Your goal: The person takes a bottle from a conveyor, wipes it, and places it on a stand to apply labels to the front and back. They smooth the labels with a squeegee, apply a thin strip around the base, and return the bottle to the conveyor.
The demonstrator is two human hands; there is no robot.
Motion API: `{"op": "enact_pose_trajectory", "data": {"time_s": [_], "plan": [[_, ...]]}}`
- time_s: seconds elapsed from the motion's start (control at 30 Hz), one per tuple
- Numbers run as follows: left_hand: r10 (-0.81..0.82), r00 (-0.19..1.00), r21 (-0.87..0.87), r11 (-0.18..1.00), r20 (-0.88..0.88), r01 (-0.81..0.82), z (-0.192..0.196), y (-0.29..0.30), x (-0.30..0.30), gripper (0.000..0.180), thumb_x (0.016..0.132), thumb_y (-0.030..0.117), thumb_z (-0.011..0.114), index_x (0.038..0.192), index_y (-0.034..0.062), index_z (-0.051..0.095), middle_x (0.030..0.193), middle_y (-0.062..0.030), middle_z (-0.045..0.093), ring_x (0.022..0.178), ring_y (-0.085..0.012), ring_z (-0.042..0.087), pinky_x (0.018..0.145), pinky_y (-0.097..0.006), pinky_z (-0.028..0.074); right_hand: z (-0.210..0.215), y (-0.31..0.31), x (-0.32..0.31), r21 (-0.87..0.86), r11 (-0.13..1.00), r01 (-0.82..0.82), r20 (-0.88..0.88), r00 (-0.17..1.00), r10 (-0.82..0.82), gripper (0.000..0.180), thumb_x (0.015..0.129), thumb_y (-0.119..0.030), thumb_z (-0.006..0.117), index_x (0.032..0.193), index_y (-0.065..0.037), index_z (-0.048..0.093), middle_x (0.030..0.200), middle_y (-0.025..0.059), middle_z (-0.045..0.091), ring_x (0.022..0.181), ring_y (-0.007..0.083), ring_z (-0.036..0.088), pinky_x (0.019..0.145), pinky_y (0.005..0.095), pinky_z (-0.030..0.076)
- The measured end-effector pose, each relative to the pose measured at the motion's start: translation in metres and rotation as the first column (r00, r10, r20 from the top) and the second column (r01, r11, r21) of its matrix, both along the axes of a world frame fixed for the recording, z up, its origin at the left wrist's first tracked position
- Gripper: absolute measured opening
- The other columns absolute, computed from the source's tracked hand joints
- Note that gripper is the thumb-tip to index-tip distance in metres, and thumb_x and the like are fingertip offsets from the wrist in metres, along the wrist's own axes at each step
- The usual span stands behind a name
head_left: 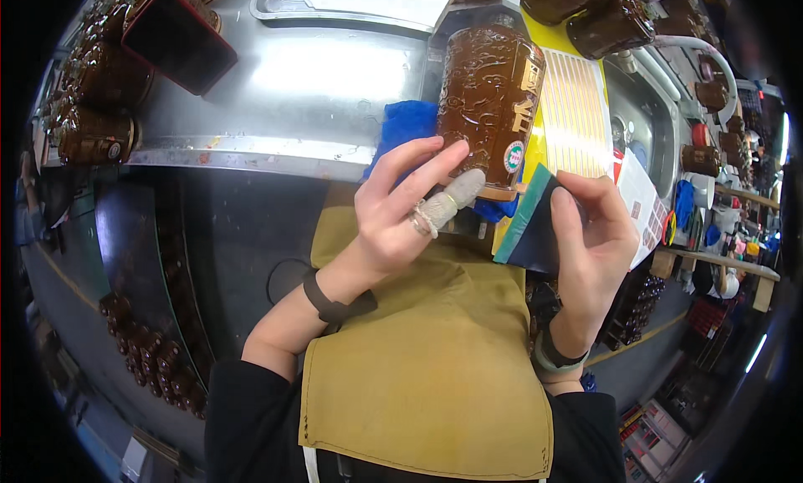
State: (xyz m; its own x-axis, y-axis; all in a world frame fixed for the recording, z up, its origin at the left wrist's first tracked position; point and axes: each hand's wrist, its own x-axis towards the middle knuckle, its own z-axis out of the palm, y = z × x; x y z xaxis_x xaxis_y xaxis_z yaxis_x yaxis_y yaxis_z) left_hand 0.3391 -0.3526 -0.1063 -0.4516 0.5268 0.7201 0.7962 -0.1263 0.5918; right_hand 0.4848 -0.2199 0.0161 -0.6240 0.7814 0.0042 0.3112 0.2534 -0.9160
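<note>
A glossy brown jar [483, 102] with an embossed pattern, raised gold characters and a round white, green and red sticker lies on its side over a blue cloth [406, 125]. My left hand [410, 194] rests its outstretched fingertips against the jar's near end. A pale grey finger cover and a ring show on that hand. Pinched between the thumb and fingers of my right hand [590, 232] is a flat dark blue scraper [535, 224] with a teal edge. The scraper is held just right of the jar's near end, close to the sticker.
Right of the jar, a sheet of gold strips [575, 107] lies on a yellow surface, with a sink [644, 115] beyond. A phone [180, 40] leans on brown jars [96, 136] at left. A metal tray [276, 2] is at the back of the steel bench [284, 107].
</note>
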Motion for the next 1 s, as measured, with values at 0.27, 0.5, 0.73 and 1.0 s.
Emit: {"op": "enact_pose_trajectory", "data": {"time_s": [0.27,0.5,0.73,1.0], "plan": [[0.045,0.992,0.047,0.998,0.119,-0.051,-0.007,-0.004,0.003,0.040,0.076,-0.016,0.081,0.115,-0.0059,0.077,0.123,-0.0220,0.075,0.114,-0.0381,0.073,0.097,-0.042,0.061,-0.001,0.004,0.001,-0.031,1.000,-0.007,-0.022,1.000,0.006,0.012,0.098,0.006,0.069,0.110,0.007,0.070,0.103,0.0053,0.068,0.100,0.0118,0.066,0.093,0.0271,0.051],[0.095,0.981,0.089,0.990,0.169,-0.111,-0.014,-0.001,0.008,0.036,0.077,-0.016,0.082,0.112,-0.0107,0.075,0.123,-0.0232,0.075,0.112,-0.0393,0.074,0.094,-0.043,0.062,-0.002,-0.013,-0.018,0.099,0.987,-0.127,0.040,0.991,0.124,0.012,0.092,0.005,0.074,0.103,0.002,0.074,0.088,0.0041,0.061,0.077,0.0085,0.063,0.065,0.0229,0.049],[0.092,0.978,0.101,0.989,0.187,-0.112,-0.016,-0.002,0.009,0.035,0.076,-0.015,0.083,0.110,-0.0113,0.074,0.122,-0.0232,0.075,0.111,-0.0393,0.074,0.094,-0.044,0.062,-0.001,-0.028,-0.045,0.302,0.916,-0.264,0.152,0.962,0.227,0.014,0.084,0.005,0.076,0.096,-0.001,0.071,0.082,0.0139,0.059,0.070,0.0320,0.063,0.061,0.0395,0.051],[0.094,0.983,0.122,0.986,0.158,-0.114,-0.018,0.001,0.007,0.037,0.075,-0.016,0.081,0.110,-0.0115,0.073,0.122,-0.0232,0.075,0.110,-0.0411,0.074,0.092,-0.044,0.063,-0.001,-0.032,-0.055,0.449,0.841,-0.304,0.244,0.946,0.212,0.009,0.090,-0.002,0.073,0.094,-0.001,0.065,0.091,0.0156,0.056,0.071,0.0377,0.063,0.062,0.0459,0.051]]}}
